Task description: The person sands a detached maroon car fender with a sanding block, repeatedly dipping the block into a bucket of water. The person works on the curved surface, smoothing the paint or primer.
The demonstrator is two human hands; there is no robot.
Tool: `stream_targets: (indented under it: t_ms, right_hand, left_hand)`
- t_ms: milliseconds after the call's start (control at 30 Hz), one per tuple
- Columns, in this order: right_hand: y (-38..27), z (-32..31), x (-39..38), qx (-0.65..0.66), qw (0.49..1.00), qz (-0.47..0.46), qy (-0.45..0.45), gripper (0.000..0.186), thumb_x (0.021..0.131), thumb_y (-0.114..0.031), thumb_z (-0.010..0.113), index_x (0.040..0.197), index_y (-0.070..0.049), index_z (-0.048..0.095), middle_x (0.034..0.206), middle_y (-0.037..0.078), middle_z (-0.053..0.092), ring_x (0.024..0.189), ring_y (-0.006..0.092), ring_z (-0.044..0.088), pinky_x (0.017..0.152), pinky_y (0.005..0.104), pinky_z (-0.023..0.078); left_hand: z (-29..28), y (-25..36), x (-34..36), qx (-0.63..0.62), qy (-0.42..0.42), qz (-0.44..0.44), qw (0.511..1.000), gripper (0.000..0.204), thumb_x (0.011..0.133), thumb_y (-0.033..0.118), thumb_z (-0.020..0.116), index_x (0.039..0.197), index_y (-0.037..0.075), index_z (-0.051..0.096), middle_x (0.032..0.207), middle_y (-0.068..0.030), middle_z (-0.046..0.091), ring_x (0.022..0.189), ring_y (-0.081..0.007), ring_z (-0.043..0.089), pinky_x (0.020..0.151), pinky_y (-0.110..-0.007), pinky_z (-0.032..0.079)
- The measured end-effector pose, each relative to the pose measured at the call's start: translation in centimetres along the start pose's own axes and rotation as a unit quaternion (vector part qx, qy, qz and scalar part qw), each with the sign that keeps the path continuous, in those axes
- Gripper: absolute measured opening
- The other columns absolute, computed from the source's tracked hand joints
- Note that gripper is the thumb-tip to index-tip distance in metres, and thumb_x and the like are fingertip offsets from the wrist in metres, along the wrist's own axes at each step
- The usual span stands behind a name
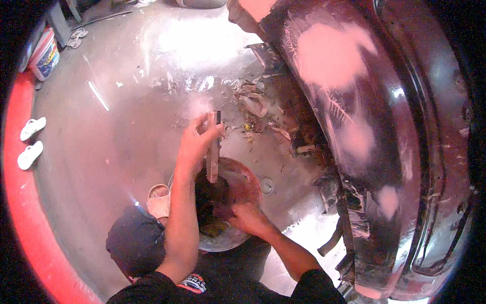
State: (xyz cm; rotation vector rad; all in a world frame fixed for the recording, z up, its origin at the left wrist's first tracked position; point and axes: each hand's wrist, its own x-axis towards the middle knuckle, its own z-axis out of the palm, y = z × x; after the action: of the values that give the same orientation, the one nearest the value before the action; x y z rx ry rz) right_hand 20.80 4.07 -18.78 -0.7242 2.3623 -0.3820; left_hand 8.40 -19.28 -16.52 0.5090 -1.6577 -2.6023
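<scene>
My left hand (195, 147) is closed around a long, narrow sanding block (212, 164), held nearly upright with its lower end over a round metal basin (243, 177). A dark strip runs along one side of the block near my fingers. My right hand (248, 219) reaches over the basin with its fingers curled at something dark that I cannot make out. Inside the basin, the contents look dark, with a yellowish flat piece (212, 228) near the front. To the right stands a dark car body panel (385, 142) bearing pink filler patches (331, 55).
Torn paper scraps and debris (253, 106) lie on the floor beyond the basin. White flip-flops (31, 154) rest on a red ledge (20, 202) at left, near a bucket (45, 55). My sandalled foot (159, 200) is beside the basin.
</scene>
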Motion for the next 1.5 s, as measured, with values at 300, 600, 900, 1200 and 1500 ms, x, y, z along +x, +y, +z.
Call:
stream_targets:
  t_ms: [300, 600, 900, 1200, 1500]
  right_hand:
    - [-9.2, -19.5, -11.3, 0.204, 0.94, 0.195, 0.191, 0.026, 0.077, -0.014, 0.083, 0.094, -0.002, 0.069, 0.082, 0.0, 0.064, 0.077, 0.0096, 0.058, 0.068, 0.0285, 0.051]
    - [-16.9, -39.7, -14.3, -0.291, 0.572, 0.088, 0.761, 0.051, 0.093, -0.037, 0.067, 0.12, 0.006, 0.064, 0.121, 0.02, 0.064, 0.115, 0.0327, 0.059, 0.098, 0.0411, 0.047]
    - [-7.0, -39.9, 4.3, -0.689, 0.527, 0.063, 0.494, 0.045, 0.095, -0.04, 0.057, 0.121, -0.003, 0.061, 0.137, 0.014, 0.052, 0.128, 0.0417, 0.045, 0.106, 0.0569, 0.038]
    - [-8.2, -42.5, 8.1, -0.727, 0.594, -0.051, 0.341, 0.034, 0.088, -0.036, 0.063, 0.112, -0.012, 0.058, 0.114, 0.005, 0.058, 0.108, 0.0292, 0.053, 0.087, 0.0459, 0.045]
    - [-4.2, -32.9, 0.6, -0.703, 0.67, -0.101, 0.219, 0.02, 0.084, -0.026, 0.06, 0.097, -0.011, 0.065, 0.1, 0.008, 0.059, 0.1, 0.0273, 0.055, 0.084, 0.0437, 0.043]
  left_hand:
    - [0.9, -0.4, -0.9, 0.038, -0.053, -0.012, 0.998, 0.064, 0.084, 0.032, 0.074, 0.133, -0.005, 0.057, 0.107, -0.0131, 0.069, 0.095, -0.0176, 0.063, 0.087, -0.033, 0.048]
    - [2.3, -0.8, -0.5, 0.01, -0.067, -0.027, 0.997, 0.063, 0.083, 0.032, 0.074, 0.133, -0.002, 0.058, 0.103, -0.0111, 0.069, 0.091, -0.0171, 0.063, 0.082, -0.033, 0.05]
    - [1.4, 0.9, -2.5, -0.037, -0.054, -0.02, 0.998, 0.062, 0.083, 0.03, 0.074, 0.133, -0.003, 0.057, 0.099, -0.011, 0.067, 0.083, -0.0176, 0.062, 0.076, -0.033, 0.051]
    - [0.1, -0.7, -1.8, -0.038, -0.037, -0.012, 0.999, 0.063, 0.084, 0.031, 0.074, 0.131, -0.006, 0.057, 0.105, -0.0101, 0.066, 0.093, -0.017, 0.06, 0.085, -0.033, 0.048]
    - [1.1, 0.3, -1.5, -0.059, -0.02, 0.059, 0.996, 0.05, 0.089, 0.032, 0.072, 0.124, -0.002, 0.062, 0.1, -0.0072, 0.069, 0.083, -0.0162, 0.064, 0.077, -0.033, 0.051]
